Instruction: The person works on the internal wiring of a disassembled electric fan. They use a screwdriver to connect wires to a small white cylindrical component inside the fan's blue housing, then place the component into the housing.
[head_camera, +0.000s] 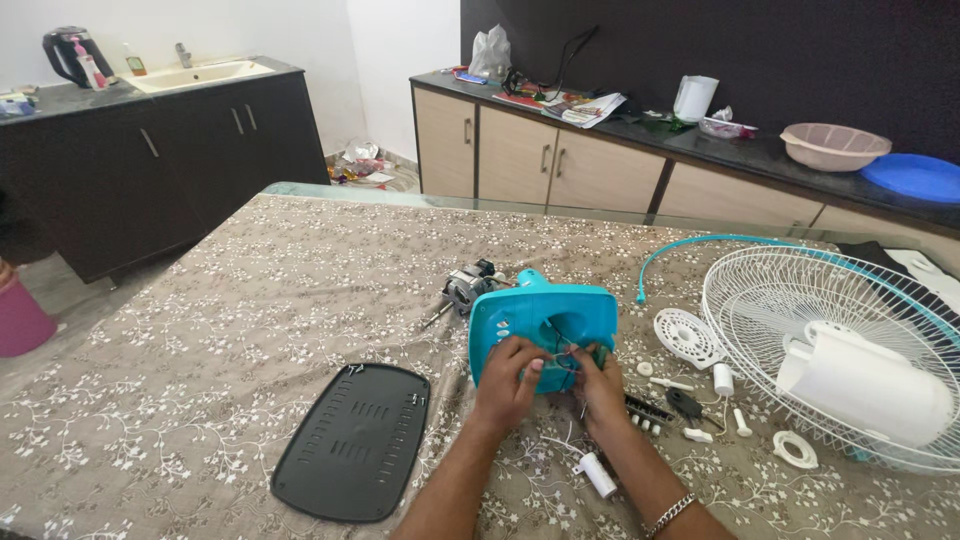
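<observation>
While both hands work at the centre of the frame, the left hand (508, 378) clasps the lower edge of the teal fan housing (540, 322), which stands on the patterned tablecloth (200, 340). The right hand (600, 385) pinches the thin wires (565, 355) at the housing's opening. Just behind, up and to the left, lies the motor (468, 287). A black base plate (352, 455) lies at lower left; the white fan grille (800, 330) lies at right, and a small white capacitor (598, 474) lies below the hands.
</observation>
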